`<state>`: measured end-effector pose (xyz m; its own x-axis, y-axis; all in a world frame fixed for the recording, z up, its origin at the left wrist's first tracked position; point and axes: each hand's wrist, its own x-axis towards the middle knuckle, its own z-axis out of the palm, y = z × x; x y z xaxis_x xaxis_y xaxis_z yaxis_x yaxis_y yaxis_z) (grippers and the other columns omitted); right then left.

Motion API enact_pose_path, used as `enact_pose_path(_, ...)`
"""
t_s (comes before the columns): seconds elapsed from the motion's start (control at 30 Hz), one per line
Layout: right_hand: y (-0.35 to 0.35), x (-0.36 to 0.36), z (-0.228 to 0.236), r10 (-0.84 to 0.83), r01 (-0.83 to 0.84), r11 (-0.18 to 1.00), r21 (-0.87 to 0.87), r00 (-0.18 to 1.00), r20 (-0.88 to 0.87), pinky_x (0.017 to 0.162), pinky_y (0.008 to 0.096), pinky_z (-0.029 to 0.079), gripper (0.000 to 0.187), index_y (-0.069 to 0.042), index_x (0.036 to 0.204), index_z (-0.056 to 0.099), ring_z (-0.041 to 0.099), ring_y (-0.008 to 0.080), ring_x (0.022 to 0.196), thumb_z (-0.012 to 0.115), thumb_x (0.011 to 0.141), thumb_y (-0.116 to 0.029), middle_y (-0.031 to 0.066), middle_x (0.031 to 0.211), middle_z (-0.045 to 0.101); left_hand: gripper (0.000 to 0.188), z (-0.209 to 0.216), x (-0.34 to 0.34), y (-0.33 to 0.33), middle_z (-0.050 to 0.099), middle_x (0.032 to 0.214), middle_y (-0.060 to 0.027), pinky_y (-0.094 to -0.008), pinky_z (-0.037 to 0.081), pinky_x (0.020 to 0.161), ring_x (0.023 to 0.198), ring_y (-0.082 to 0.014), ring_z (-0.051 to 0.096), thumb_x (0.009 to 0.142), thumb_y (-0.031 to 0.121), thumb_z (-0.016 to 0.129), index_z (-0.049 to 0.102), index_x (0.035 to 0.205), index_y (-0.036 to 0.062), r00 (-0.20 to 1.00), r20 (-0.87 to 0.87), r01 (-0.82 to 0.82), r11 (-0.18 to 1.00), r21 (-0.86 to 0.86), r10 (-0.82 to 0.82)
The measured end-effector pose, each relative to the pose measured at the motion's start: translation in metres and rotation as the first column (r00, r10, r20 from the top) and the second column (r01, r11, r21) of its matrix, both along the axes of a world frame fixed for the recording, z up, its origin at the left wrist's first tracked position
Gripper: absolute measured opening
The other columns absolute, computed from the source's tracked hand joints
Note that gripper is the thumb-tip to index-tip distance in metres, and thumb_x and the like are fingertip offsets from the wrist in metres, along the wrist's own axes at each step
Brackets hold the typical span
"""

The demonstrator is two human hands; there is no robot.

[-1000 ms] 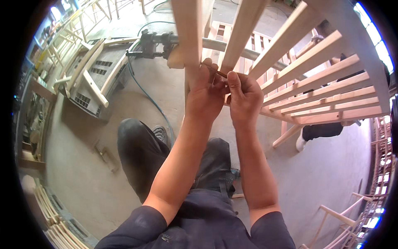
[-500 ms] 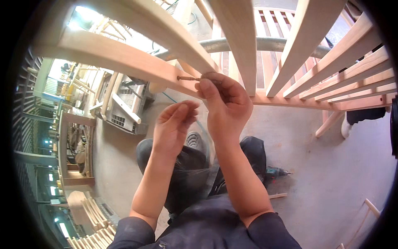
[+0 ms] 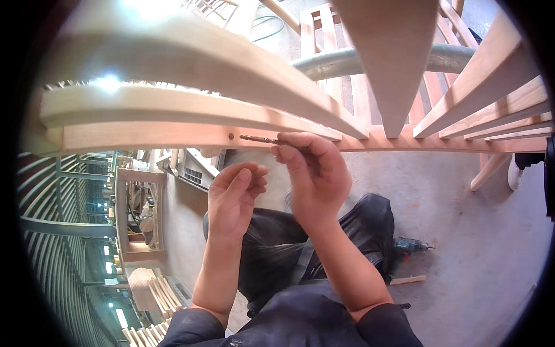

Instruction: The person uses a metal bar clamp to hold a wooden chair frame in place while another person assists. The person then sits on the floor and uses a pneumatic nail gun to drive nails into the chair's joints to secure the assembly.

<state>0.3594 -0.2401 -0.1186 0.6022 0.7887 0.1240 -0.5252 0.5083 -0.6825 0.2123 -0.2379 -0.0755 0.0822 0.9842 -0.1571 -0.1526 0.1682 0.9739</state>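
Left hand has come away from the screw: a second ago both hands were right up together at it, now the left sits apart, just below the rail as you look at it, with its fingers half curled and nothing I can see in it. The right hand is still pinching the screw between thumb and fingers, and that's the only real grip going on. The screw is lying across the front of the rail, tip pointing at the dark hole in it, with a small gap showing between them. The view's swung round too, so the rail runs almost level now. Slats fan out above the rail, a pipe shows beyond it, and the drill is on the floor well below it.
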Motion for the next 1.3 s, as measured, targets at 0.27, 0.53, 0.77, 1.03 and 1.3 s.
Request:
enact_pose_path(0.27, 0.007, -0.002, 0.002, -0.001, 0.002, 1.000, -0.008, 0.996, 0.091, 0.071, 0.0301, 0.056, 0.015, -0.002, 0.103, 0.071, 0.073, 0.0215, 0.081, 0.074, 0.088, -0.001, 0.0123, 0.094, 0.074, 0.013, 0.017, -0.002, 0.002, 0.075, 0.097, -0.0150, -0.0302, 0.059, 0.074, 0.081, -0.0208, 0.072, 0.098, 0.008, 0.066, 0.069, 0.108, 0.0003, 0.978, -0.096, -0.161, 0.966, 0.204, 0.184)
enact_pose_path(0.53, 0.012, 0.014, 0.012, -0.176, 0.150, 0.984, 0.093, 0.879, 0.444, 0.072, 0.0381, 0.053, 0.018, -0.004, 0.102, 0.069, 0.068, 0.0325, 0.082, 0.072, 0.085, 0.000, 0.0128, 0.091, 0.070, 0.015, 0.009, -0.013, 0.001, 0.074, 0.098, -0.0158, -0.0298, 0.059, 0.073, 0.082, -0.0205, 0.071, 0.099, 0.008, 0.066, 0.066, 0.111, -0.0018, 0.968, -0.160, -0.162, 0.967, 0.197, 0.195)
enact_pose_path(0.77, 0.006, 0.022, 0.012, -0.243, 0.249, 0.967, 0.050, 0.848, 0.471, 0.068, 0.0369, 0.053, 0.018, -0.003, 0.102, 0.068, 0.068, 0.0287, 0.077, 0.073, 0.085, 0.001, 0.0113, 0.088, 0.071, 0.018, 0.029, -0.027, 0.005, 0.072, 0.099, -0.0128, -0.0276, 0.056, 0.076, 0.086, -0.0177, 0.070, 0.097, 0.007, 0.068, 0.065, 0.112, -0.0021, 0.889, -0.345, -0.143, 0.898, 0.416, 0.301)
enact_pose_path(1.03, 0.010, 0.015, -0.003, -0.192, 0.189, 0.981, 0.040, 0.934, 0.302, 0.069, 0.0288, 0.054, 0.014, -0.003, 0.102, 0.070, 0.070, 0.0192, 0.074, 0.073, 0.088, -0.001, 0.0085, 0.087, 0.072, 0.045, 0.057, -0.013, 0.029, 0.067, 0.118, -0.0124, -0.0339, 0.054, 0.097, 0.108, -0.0197, 0.067, 0.096, 0.020, 0.073, 0.057, 0.128, -0.0056, 0.798, -0.504, 0.136, 0.717, 0.684, 0.330)
enact_pose_path(1.3, 0.016, 0.010, -0.001, -0.187, 0.159, 0.981, 0.108, 0.919, 0.346, 0.073, 0.0423, 0.054, 0.017, -0.003, 0.103, 0.067, 0.069, 0.0324, 0.082, 0.072, 0.087, -0.004, 0.0137, 0.091, 0.071, 0.054, 0.069, -0.015, 0.036, 0.067, 0.119, -0.0179, -0.0390, 0.055, 0.101, 0.111, -0.0260, 0.068, 0.098, 0.034, 0.069, 0.055, 0.129, -0.0082, 0.799, -0.573, 0.241, 0.775, 0.585, 0.184)
